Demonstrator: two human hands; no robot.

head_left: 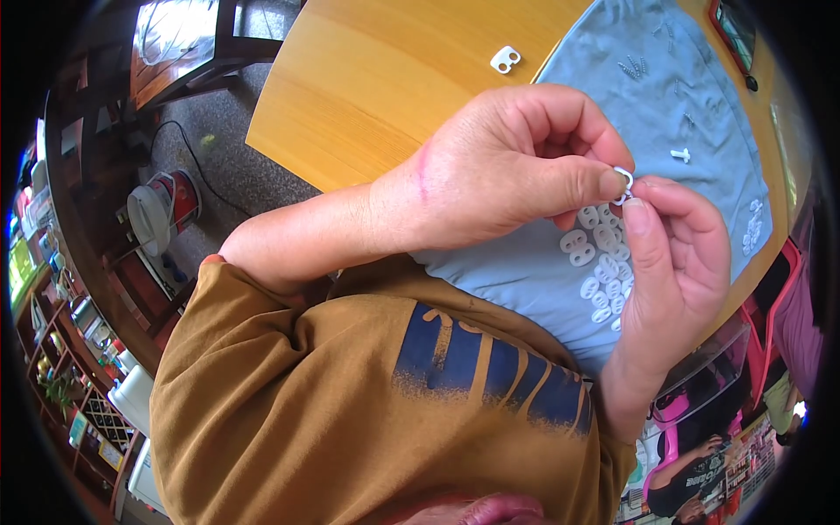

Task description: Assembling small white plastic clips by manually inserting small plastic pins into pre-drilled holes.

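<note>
Between both hands is a small white plastic piece with a loop shape (623, 185). My left hand (534, 166) pinches its upper side between thumb and forefinger. From the right, my right hand (678, 254) grips its lower side with thumb and fingertips. The fingers cover much of the piece. Below them, on a blue cloth (516, 271), lies a cluster of white oval plastic pieces with two holes (604, 271); my right hand hides part of it. Farther off on the cloth rest a small white T-shaped piece (681, 156) and several screws (632, 66).
A white two-holed plastic part (505, 59) lies on the bare wooden table (376, 96). Small white pieces (752, 227) sit near the cloth's right edge. A dark-framed device (733, 35) is at the far right. A bucket (166, 210) stands on the floor at left. Another person (700, 472) is at lower right.
</note>
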